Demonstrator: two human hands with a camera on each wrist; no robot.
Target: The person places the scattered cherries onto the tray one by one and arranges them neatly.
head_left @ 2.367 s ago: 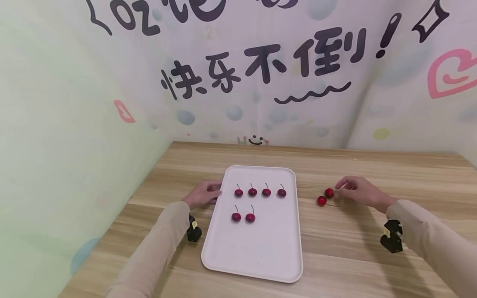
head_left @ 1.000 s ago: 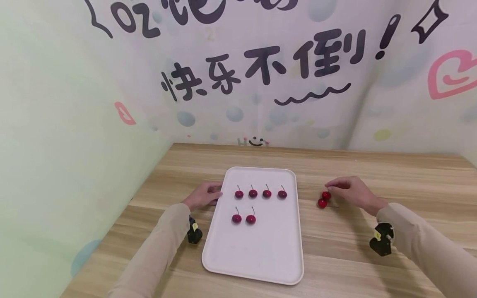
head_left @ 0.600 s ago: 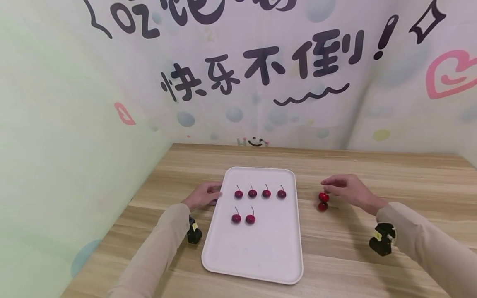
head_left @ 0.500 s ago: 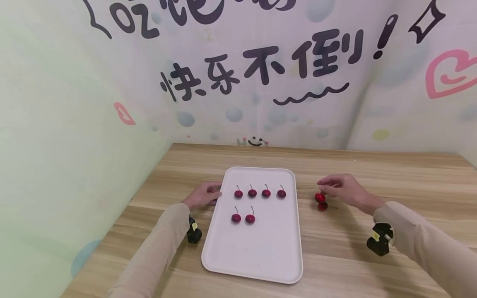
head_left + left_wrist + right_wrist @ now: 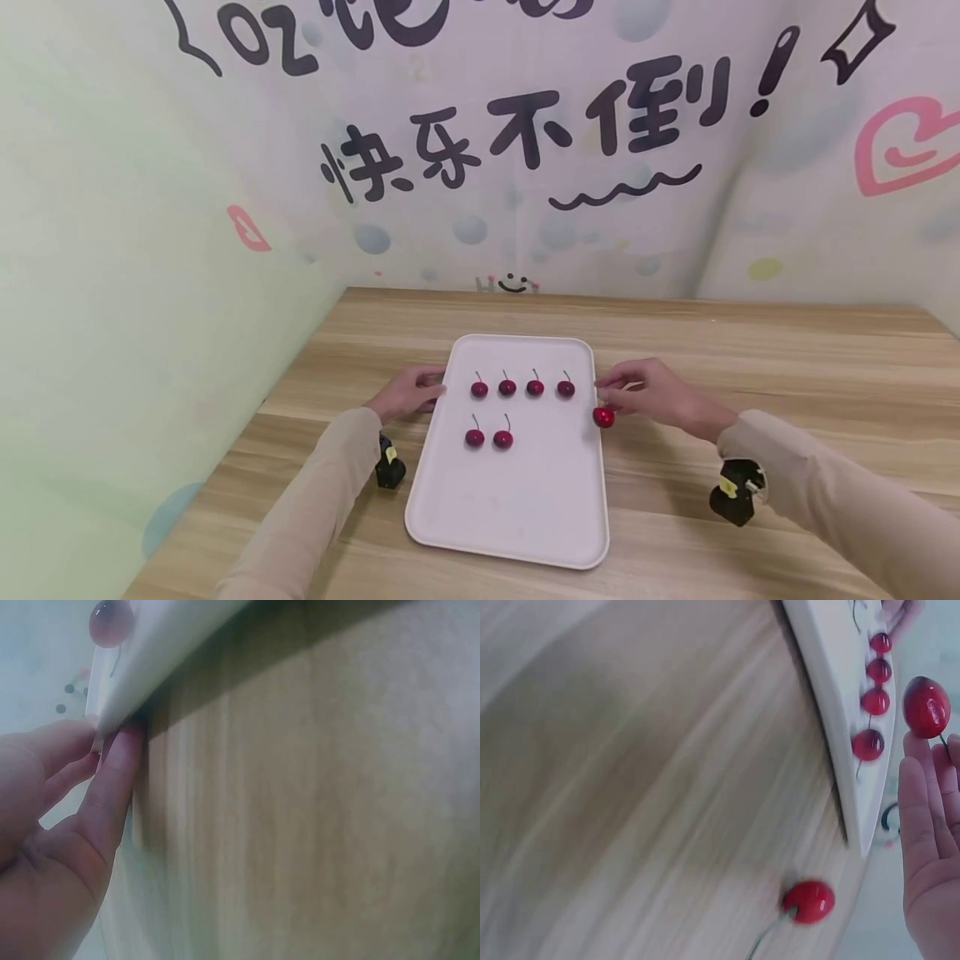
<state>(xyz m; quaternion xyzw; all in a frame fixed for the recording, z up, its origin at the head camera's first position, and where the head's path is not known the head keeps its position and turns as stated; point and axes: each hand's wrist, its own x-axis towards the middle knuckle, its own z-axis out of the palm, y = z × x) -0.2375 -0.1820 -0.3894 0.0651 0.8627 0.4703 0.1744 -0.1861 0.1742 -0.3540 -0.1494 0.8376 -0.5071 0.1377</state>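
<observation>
A white tray (image 5: 517,512) bears several dark red cherries in a back row, such as this cherry (image 5: 507,387), and two cherries in front of them at the left. My left hand (image 5: 405,393) grips the tray's left edge; the left wrist view has thumb and fingers (image 5: 112,780) on either side of the rim. By its stem, my right hand (image 5: 660,396) pinches a bright red cherry (image 5: 603,417), which hangs over the tray's right rim. In the right wrist view, another cherry (image 5: 810,901) lies on the table; my right hand hides it in the head view.
The wood-grained table (image 5: 810,375) extends around the tray. Behind it stands a wall (image 5: 637,242) covered with a printed sheet, and a pale green wall (image 5: 150,275) rises at the left. Black wrist cameras (image 5: 737,492) sit beneath both sleeves.
My right hand has taken one of the two cherries on the table and carried it left to the tray's right rim. My left hand and the tray have stayed in place.
</observation>
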